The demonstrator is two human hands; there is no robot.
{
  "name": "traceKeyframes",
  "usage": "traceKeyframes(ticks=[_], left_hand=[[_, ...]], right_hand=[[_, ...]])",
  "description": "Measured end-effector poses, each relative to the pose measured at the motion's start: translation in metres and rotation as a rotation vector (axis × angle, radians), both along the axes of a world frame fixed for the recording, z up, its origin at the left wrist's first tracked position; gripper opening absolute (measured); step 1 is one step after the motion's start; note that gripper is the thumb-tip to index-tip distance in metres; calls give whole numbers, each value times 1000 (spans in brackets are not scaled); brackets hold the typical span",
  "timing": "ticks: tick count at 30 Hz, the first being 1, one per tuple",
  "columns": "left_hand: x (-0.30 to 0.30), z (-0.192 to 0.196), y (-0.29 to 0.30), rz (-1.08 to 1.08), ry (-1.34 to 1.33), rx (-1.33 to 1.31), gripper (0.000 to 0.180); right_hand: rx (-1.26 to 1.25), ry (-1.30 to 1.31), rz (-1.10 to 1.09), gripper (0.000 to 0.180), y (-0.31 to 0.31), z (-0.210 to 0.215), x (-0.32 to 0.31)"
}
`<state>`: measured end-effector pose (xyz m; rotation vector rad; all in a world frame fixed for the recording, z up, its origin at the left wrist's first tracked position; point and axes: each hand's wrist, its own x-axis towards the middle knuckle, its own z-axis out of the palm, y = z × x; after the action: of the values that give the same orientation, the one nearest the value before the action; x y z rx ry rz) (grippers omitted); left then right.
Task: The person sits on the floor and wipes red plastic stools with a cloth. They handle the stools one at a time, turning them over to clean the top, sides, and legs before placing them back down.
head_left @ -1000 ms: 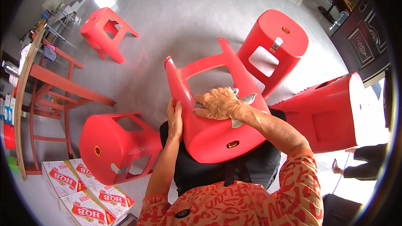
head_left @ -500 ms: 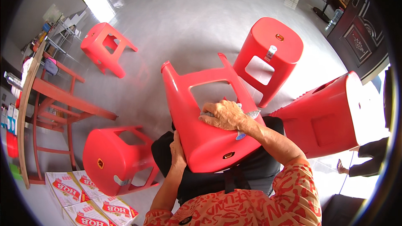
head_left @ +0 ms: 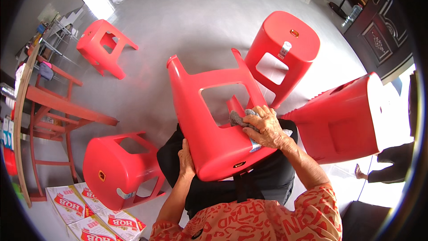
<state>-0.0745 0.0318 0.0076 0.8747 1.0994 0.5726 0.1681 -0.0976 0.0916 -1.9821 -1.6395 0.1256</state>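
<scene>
A red plastic stool [head_left: 214, 120] lies tipped on the person's lap, seat end toward the body and legs pointing away over the grey floor [head_left: 187, 27]. The right hand [head_left: 267, 127] presses a grey cloth [head_left: 238, 118] against the stool's side panel, at the edge of the rectangular cut-out; the fingers are curled down over the cloth, gripping it. The left hand [head_left: 185, 158] is flat against the left edge of the seat, fingers closed around the rim, steadying it against black trousers.

Four more red stools ring the person. One [head_left: 285, 51] stands upright just beyond the held stool's far legs, with a small white label on its top. Another [head_left: 347, 116] lies on its side close by the right elbow, nearly touching the forearm. A third [head_left: 118, 167] lies tipped on the floor beside the left knee. The fourth [head_left: 102, 44] stands well apart toward the far left.

A red-framed wooden table [head_left: 44, 107] stands along the left, with things on its top too blurred to tell. Flat red-and-white cartons [head_left: 84, 207] lie on the floor at the lower left, just beside the tipped stool. A dark carved door [head_left: 379, 40] stands at the right, and someone else's foot and dark trouser leg [head_left: 383, 172] show at the right edge.
</scene>
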Motion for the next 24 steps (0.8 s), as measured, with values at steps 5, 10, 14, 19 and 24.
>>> traceKeyframes(ticks=[5,10,14,19,24], left_hand=[[2,1,1,-85,77,91,62],[-3,-21,4,-192,208,190,65],[-2,-23,3,-181,157,237,65],[-3,-20,0,-115,182,187,62],[-9,-56,0,-147,167,88,60]], right_hand=[[-101,160,-44,20,-10,-23,41],[-69,207,-109,22,20,-52,69],[28,409,-363,16,56,-75,90],[42,270,-621,26,115,-88,90],[-67,69,-539,27,166,-89,33]])
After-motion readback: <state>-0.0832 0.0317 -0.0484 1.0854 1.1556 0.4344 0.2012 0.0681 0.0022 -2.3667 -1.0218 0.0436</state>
